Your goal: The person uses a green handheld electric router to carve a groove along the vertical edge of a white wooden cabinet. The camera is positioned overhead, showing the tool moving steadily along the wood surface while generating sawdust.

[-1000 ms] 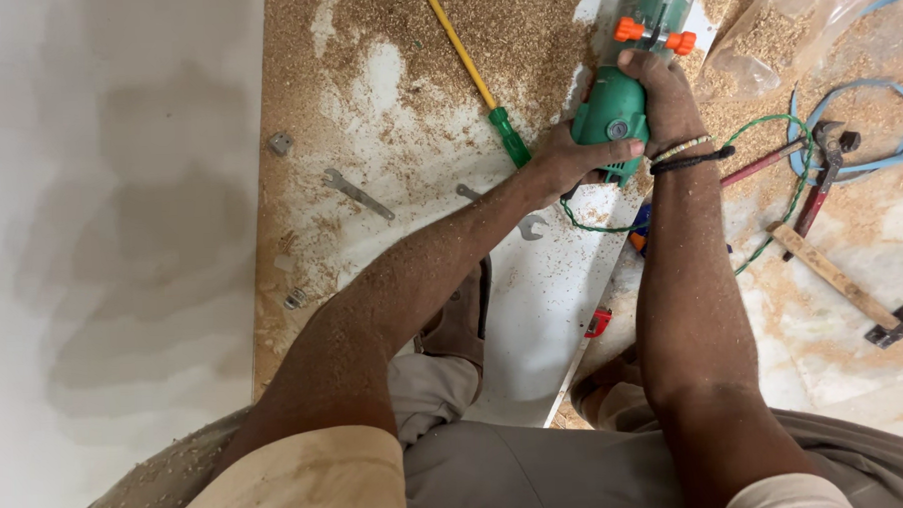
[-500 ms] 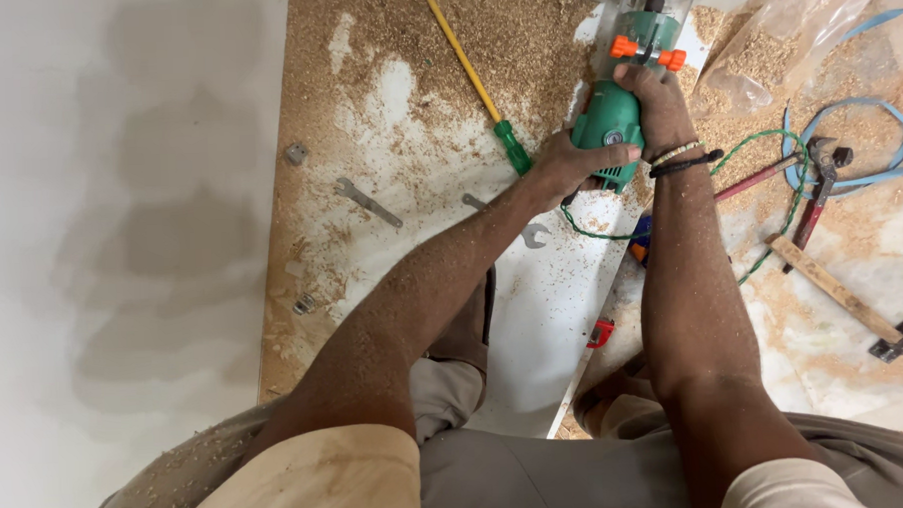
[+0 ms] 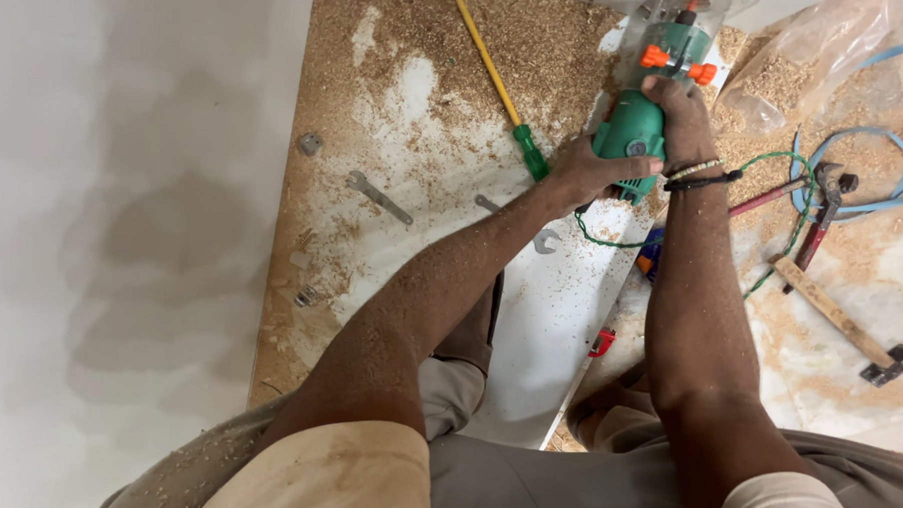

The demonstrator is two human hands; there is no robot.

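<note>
Both of my hands grip a green trim router (image 3: 635, 127) with orange knobs and a clear base. It stands on a white laminate board (image 3: 549, 321) that runs away from my knees. My left hand (image 3: 589, 169) wraps the lower left side of the router body. My right hand (image 3: 675, 111), with bracelets at the wrist, holds the body from the right, just under the orange knobs. Sawdust coats my forearms and the floor around the board.
A yellow-shafted screwdriver with a green handle (image 3: 501, 92) lies left of the router. Two spanners (image 3: 379, 196) (image 3: 531, 226) lie on the dusty board. At right are a hammer (image 3: 839, 316), pliers (image 3: 820, 211), blue strap (image 3: 869, 169), green cord and a plastic bag (image 3: 815, 51).
The router and both hands have slid a little farther away along the board. The view has shifted slightly to match.
</note>
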